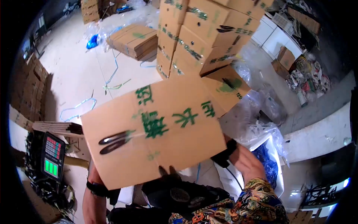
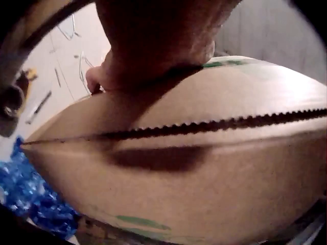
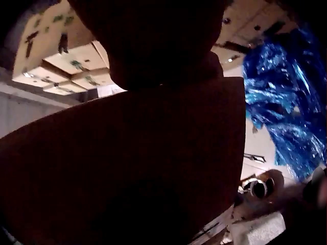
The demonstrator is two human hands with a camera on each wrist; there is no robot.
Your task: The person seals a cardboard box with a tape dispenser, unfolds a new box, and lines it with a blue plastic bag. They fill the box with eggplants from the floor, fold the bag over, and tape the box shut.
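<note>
A cardboard box with green lettering and a printed pair of dark, long shapes is held tilted in front of the body. My left hand grips it at one side, the thumb or a finger reaching past the box's edge. A seam with a serrated edge runs across the cardboard below that hand. At the opposite side my right hand, a dark silhouette in the right wrist view, holds the box. In the head view the box hides most of both hands; their wrists with black bands show beside it.
Stacked cartons stand ahead, and a bundle of flat cardboard lies on the floor. An open carton sits behind the held box. At left is a scale display; at right, a white container with blue plastic.
</note>
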